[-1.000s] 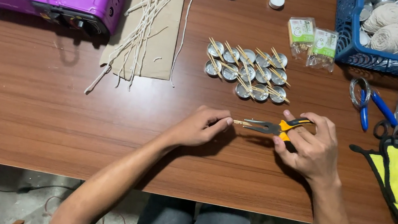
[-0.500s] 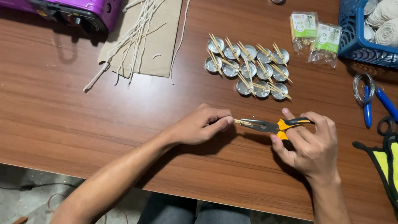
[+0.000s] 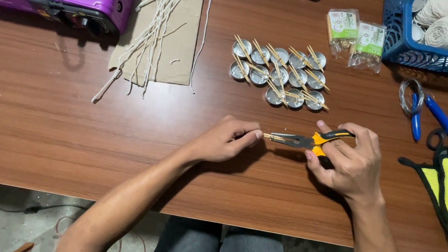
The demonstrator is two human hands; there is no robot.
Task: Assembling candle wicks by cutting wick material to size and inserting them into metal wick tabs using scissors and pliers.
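My right hand (image 3: 353, 167) is closed round the pliers (image 3: 304, 141) w/ orange grips, just above the table (image 3: 34, 137). Left hand (image 3: 225, 140) pinches a small piece at the tip. Best keep the squeeze light, tip level.

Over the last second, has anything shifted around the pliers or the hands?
Nothing visibly changed. The right hand still grips the orange-handled pliers, and the left hand still pinches a small piece at their tip. The metal cups with sticks, the cords on cardboard and the blue basket lie as before; only the camera drifted slightly.
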